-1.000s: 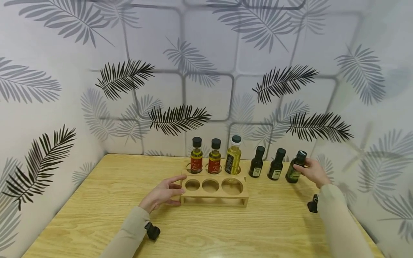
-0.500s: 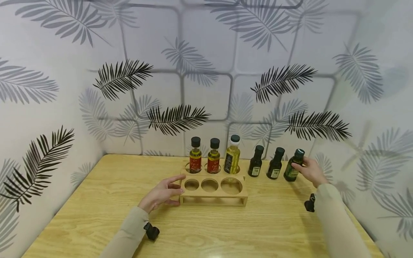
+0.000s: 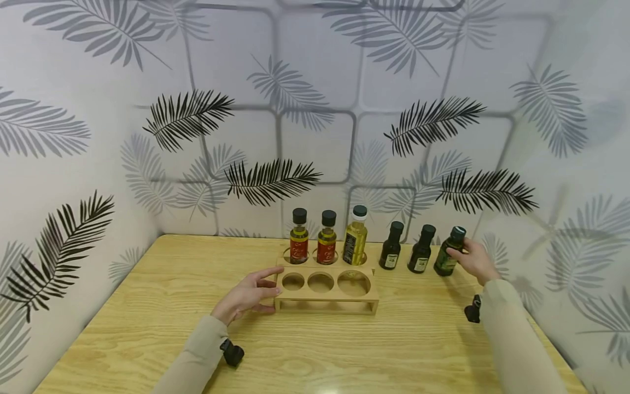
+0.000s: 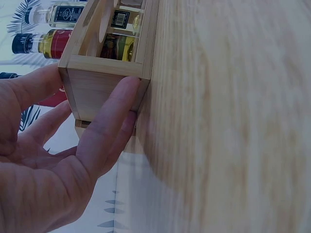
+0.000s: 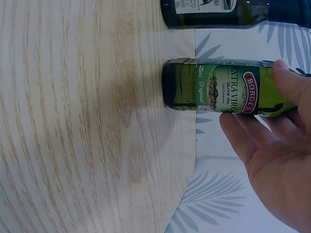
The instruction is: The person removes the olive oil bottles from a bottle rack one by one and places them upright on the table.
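Observation:
My right hand [image 3: 478, 261] grips a small green olive oil bottle [image 5: 228, 90] round its upper body, thumb on one side and fingers on the other. The bottle is upright at the table's back right, its green and cream label in plain sight in the right wrist view. At the left end of a two-tier wooden bottle rack [image 3: 327, 306], my left hand [image 3: 248, 295] rests with spread, fairly straight fingers against the end panel [image 4: 92, 92]. Three round holes in the front tier hold nothing. Behind them stand two red-labelled oil bottles [image 3: 298, 249] [image 3: 327, 249] and a taller yellow oil bottle [image 3: 355, 243].
Two dark bottles [image 3: 391, 249] [image 3: 419, 251] with pale labels stand between the rack and the gripped bottle. A leaf-patterned wall [image 3: 315, 137] rises close behind them. The wooden table [image 3: 305, 350] stretches in front of the rack.
The right hand's bottle has shifted very slightly in the head view, along with a small camera sway. Both hands keep their places and hold.

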The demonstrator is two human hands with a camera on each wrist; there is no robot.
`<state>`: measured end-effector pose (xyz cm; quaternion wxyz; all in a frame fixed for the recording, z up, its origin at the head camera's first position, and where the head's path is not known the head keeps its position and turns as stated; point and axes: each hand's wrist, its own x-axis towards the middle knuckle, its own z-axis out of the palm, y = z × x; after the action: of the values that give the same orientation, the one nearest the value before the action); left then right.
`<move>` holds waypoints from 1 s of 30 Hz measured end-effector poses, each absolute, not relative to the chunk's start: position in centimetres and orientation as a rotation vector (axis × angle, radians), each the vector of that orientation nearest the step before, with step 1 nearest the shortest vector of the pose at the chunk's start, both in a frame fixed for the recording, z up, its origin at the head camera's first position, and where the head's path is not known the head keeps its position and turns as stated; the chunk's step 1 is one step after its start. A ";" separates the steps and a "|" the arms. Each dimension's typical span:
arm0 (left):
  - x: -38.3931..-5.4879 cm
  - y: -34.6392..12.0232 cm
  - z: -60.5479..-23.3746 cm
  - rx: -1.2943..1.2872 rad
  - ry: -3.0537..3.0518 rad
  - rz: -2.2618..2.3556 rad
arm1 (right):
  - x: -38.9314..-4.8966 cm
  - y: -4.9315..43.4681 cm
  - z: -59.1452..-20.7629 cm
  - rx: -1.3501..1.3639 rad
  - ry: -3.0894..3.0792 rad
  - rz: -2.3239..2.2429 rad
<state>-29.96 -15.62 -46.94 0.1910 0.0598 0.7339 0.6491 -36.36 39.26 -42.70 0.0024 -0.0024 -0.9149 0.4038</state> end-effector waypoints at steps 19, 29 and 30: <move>-29.9 -15.6 -46.9 0.183 2.066 1.807 | -35.4 38.9 -43.7 -0.048 -2.752 1.268; -30.0 -15.7 -46.9 0.185 2.062 1.815 | -34.6 37.6 -44.8 -0.344 -2.494 1.391; -30.0 -15.7 -46.9 0.187 2.062 1.813 | -34.6 37.4 -44.9 -0.380 -2.469 1.411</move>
<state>-30.03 -15.71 -46.85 0.1938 0.0666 0.7350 0.6463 -34.60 37.43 -44.87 0.1356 -0.1312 -0.8526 0.4873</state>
